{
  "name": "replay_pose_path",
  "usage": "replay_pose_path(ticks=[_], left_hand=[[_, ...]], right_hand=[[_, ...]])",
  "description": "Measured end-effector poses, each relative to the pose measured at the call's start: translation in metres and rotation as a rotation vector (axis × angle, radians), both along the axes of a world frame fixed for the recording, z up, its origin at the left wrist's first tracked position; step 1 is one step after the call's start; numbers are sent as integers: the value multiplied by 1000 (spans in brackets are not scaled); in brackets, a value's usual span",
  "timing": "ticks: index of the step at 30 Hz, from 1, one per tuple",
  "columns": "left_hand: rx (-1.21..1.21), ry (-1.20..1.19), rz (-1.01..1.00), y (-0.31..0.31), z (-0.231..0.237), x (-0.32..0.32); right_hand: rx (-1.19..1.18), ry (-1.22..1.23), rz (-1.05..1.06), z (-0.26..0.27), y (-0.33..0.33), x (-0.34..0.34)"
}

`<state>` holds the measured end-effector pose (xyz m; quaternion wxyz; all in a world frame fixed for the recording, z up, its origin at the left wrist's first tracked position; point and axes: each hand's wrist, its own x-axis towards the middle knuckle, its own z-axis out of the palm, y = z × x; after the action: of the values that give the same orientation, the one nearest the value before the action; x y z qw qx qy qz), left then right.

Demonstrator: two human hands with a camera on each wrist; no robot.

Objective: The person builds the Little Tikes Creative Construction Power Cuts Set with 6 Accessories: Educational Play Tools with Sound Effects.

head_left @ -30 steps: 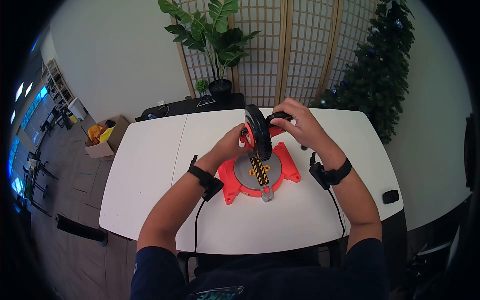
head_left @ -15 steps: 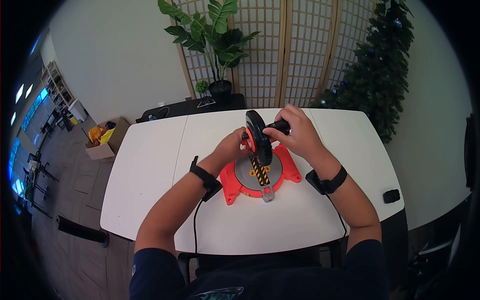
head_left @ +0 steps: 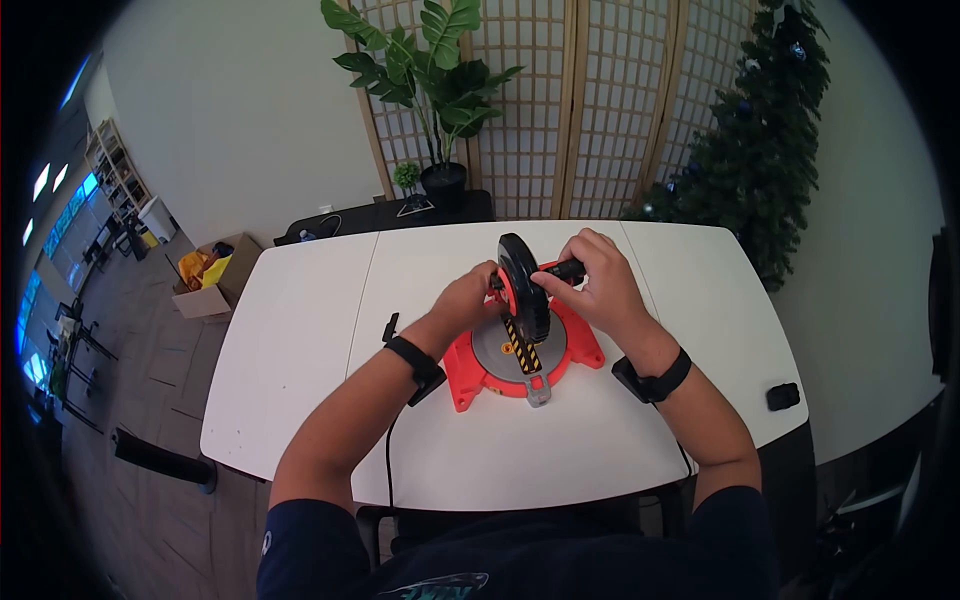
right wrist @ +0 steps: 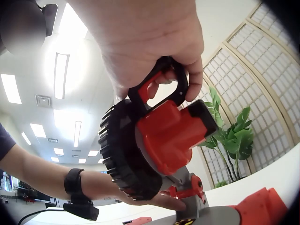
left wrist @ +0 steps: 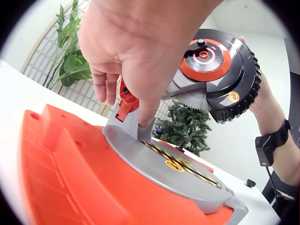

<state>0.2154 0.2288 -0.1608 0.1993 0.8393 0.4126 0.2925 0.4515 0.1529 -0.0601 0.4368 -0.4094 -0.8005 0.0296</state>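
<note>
A toy miter saw [head_left: 530, 318] stands on the white bench [head_left: 300, 370], about midway between the left and right edges, its red base [left wrist: 93, 187] set apart from the near edge. The right hand [head_left: 608, 290] has its grip clamped on the black loop handle [right wrist: 181, 89], with fingers passing through the opening above the red housing [right wrist: 164, 131]. The left hand [head_left: 466, 300] is at the rear of the saw, its grip closed on the grey bracket [left wrist: 125, 126], with the thumb against one side.

The black guard [left wrist: 239, 68], ribbed along its rim, stands upright above the round grey turntable [left wrist: 154, 157]; the toothed blade [left wrist: 194, 103] shows under it, clear of the turntable. A yellow-and-black striped strip [head_left: 526, 360] runs across the turntable, pointing towards the near edge of the bench.

A strapped camera sits on each wrist, cables leading to the near edge. A small black object [head_left: 783, 396] lies by the right edge, towards the near right corner. Beyond the far edge stand a potted plant [head_left: 443, 182], a lattice screen and, towards the far right corner, a decorated tree [head_left: 745, 160].
</note>
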Motion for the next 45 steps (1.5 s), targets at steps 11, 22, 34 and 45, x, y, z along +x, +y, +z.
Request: replay_pose_path(ticks=[11, 22, 34, 45], left_hand=[[3, 33, -11, 1, -2, -1], [25, 54, -13, 1, -2, -2], [-16, 183, 22, -9, 15, -2], [-163, 459, 274, -42, 6, -10]], right_hand=[[8, 37, 11, -9, -2, 0], [3, 33, 6, -10, -8, 2], [11, -45, -14, -17, -16, 8], [-12, -63, 16, -27, -29, 14]])
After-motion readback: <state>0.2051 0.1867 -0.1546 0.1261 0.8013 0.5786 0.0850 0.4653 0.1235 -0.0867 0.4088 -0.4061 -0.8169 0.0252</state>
